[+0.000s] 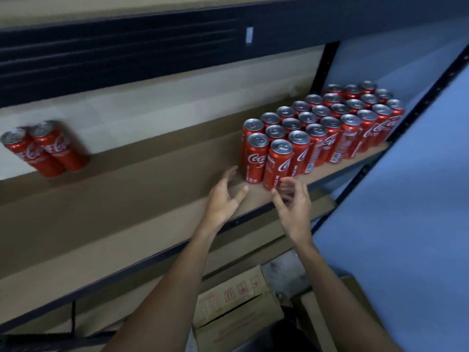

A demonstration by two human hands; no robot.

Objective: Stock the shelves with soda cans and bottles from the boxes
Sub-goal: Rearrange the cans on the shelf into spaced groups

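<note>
Both hands empty: left hand [224,199] and right hand [294,209] have fingers spread and loosely bent, gripping nothing, over the front edge of the shelf [127,199]. Red soda cans [316,130] stand upright in a tight block at the shelf's right end. The front can [278,163] is just beyond the right fingertips, contact unclear. Two more cans [57,148] sit well apart at far left, against the back panel. Cardboard box [236,301] below the shelf.

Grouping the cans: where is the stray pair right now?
In the head view, the pair of cans sits far left on the shelf, well apart from the big block at right.
</note>
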